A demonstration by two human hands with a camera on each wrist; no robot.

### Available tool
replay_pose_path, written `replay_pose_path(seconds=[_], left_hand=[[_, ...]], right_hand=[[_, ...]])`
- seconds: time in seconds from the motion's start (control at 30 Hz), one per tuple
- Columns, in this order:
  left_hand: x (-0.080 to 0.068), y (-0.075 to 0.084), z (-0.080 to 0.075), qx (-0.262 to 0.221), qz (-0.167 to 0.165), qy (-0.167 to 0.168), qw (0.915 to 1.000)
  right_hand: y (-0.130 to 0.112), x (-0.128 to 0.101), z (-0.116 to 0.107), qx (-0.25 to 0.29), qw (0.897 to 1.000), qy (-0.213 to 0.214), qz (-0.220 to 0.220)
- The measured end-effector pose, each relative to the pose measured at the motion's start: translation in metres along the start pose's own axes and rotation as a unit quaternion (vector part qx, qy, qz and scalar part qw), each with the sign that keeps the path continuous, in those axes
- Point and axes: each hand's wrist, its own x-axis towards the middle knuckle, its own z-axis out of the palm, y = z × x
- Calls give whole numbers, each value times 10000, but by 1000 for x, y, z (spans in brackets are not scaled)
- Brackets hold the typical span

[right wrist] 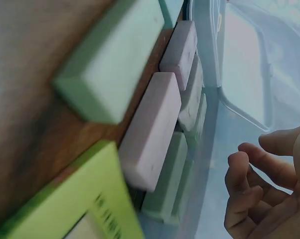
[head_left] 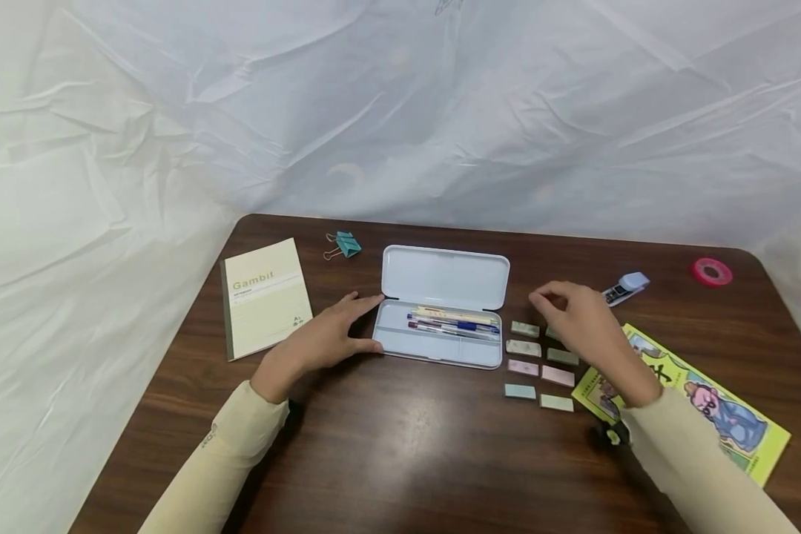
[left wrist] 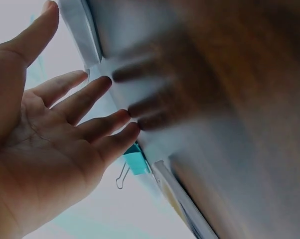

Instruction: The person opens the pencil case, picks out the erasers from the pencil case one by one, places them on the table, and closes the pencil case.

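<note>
A white pencil case (head_left: 407, 341) lies with its lid raised at the back, several pens (head_left: 454, 324) in its rear compartment. At its left edge my left hand (head_left: 323, 337) rests with fingers spread, index fingertip and thumb tip touching the case; the left wrist view shows the palm bare. To the right of the case, pastel erasers (head_left: 558, 376) lie in two columns. My right hand (head_left: 577, 315) hovers over the far end of them, holding nothing. In the right wrist view its thumb and index finger (right wrist: 269, 164) are a little apart, the other fingers loosely bent.
A notebook (head_left: 267, 297) lies at the left and a teal binder clip (head_left: 347, 244) behind it. Under my right forearm is a yellow-green comic book (head_left: 741, 423). A small stapler (head_left: 627, 288) and a red tape roll (head_left: 711, 271) sit toward the back right.
</note>
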Motion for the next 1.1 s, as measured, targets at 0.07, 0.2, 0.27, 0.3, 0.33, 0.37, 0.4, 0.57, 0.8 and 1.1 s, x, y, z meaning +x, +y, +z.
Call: replay_pose_path(seconds=[0.07,0.2,0.27,0.3,0.33,0.37,0.4,0.57,0.8,1.1], left_hand=[[1,0,-2,29,-4,42,10000],[10,-13,0,129,124,277,9995],[14,-13,-3,15,76,353,9993],[16,-13,-5,-61,41,405,9992],[17,-7,-10,-182,-48,414,9990],[18,0,-15,-314,-145,425,9985],[21,0,-17,-391,-217,476,9979],[40,5,-22,-723,-217,696,9947],[50,18,-29,-1059,-17,839,9908],[47,24,-31,-1051,-36,954,9899]], right_hand=[[0,9,3,97,9999,-82,5],[-1,24,7,326,9992,-222,109],[-2,29,9,497,9983,-260,178],[-2,32,10,602,9976,-284,196],[-3,34,11,711,9968,-297,207],[-3,37,12,840,9958,-319,202],[-3,39,13,959,9946,-337,207],[-7,44,19,1523,9873,-396,238],[-17,44,23,1795,9833,-292,116],[-25,39,23,1562,9876,24,-185]])
